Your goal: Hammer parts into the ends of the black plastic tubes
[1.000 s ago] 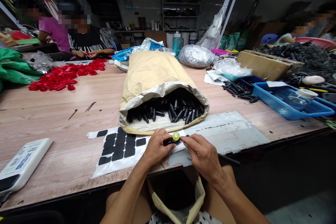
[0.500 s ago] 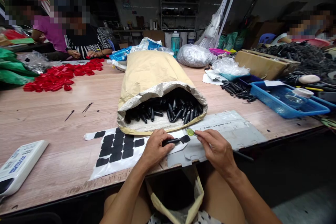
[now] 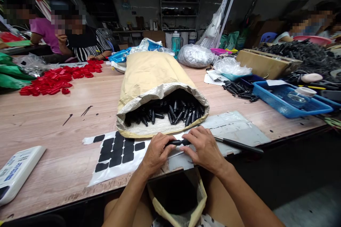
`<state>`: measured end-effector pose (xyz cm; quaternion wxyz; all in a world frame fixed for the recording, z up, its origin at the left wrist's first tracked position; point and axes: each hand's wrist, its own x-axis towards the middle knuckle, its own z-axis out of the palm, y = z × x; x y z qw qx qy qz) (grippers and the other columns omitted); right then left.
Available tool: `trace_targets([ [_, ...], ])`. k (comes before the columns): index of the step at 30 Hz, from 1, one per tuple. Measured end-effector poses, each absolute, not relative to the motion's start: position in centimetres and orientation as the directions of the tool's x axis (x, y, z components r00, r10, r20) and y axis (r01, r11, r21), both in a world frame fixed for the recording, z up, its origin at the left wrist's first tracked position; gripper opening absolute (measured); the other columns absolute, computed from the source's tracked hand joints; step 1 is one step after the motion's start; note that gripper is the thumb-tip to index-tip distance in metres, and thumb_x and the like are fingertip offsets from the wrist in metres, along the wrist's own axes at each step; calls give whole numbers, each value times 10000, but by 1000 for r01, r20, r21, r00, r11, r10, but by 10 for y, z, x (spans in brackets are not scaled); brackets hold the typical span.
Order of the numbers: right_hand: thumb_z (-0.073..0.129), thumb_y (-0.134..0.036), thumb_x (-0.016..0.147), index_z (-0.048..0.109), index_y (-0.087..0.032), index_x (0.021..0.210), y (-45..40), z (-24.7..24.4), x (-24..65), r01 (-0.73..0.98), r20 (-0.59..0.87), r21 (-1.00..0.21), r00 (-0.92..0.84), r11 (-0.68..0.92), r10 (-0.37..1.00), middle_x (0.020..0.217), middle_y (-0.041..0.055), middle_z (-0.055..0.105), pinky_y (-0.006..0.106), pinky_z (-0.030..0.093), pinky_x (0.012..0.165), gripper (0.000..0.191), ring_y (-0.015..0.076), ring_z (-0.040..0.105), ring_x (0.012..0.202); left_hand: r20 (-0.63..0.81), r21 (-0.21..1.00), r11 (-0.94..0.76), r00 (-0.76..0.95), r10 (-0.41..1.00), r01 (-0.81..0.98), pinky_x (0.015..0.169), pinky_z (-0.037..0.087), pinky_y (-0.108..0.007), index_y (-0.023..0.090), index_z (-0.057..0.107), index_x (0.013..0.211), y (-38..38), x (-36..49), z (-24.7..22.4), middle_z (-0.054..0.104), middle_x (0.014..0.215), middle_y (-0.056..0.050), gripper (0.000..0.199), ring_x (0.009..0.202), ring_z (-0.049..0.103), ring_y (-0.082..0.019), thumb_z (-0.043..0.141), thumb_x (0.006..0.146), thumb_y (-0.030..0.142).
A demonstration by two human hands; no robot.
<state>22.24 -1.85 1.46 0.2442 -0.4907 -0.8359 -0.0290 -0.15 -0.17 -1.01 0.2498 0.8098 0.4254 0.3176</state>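
My left hand (image 3: 159, 150) is closed around the left part of a slim black pen-shaped piece (image 3: 174, 142) just above the bench edge. At the piece's right end, the thumb and fingers of my right hand (image 3: 204, 147) pinch it and cover most of that end. A tool with a black handle (image 3: 241, 145) and a thin metal shaft extends rightward from behind my right hand; its tip is hidden. Left of my hands lies a white sheet (image 3: 106, 175) bearing several black square stickers (image 3: 115, 157). Directly ahead, an open paper sack (image 3: 157, 71) holds many black pieces (image 3: 173, 111).
A grey board (image 3: 234, 124) lies under my right hand. Blue trays (image 3: 290, 108) and a cardboard box (image 3: 263, 64) stand on the right. To the left are red parts (image 3: 53, 79) and a white device (image 3: 21, 173). Co-workers sit across the table.
My right hand has moved left from beside the black piece onto its end. The sticker there and the yellow-green item at my right fingertips are now out of sight. More of the tool shows.
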Motion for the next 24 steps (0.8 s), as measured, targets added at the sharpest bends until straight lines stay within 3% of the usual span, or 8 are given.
trace_targets([
  [4,602,-382,952,635,-211,897,-16,7,207,820,408,-155,-454,551,792,869,55,627,399,291,800,183,228,469,886,332,639,-539,436,837,548,850,417,-391,183,702,1108,-2,-1,-13,703,947,-64,214,920,566,-241,562,980,282],
  [17,465,-245,994,541,-185,825,-11,-14,199,745,399,-298,-471,597,787,840,45,590,370,273,774,194,203,428,846,362,595,-583,463,809,553,779,415,-383,178,716,1057,0,-3,-20,697,849,-68,219,839,548,-236,529,948,207],
  [24,484,-308,1007,538,-194,794,-12,-7,201,730,379,-360,-453,580,807,822,33,599,362,284,776,247,190,445,834,321,643,-514,410,854,567,814,435,-396,177,721,1061,-2,-2,-17,697,878,-68,239,871,571,-236,515,953,232],
])
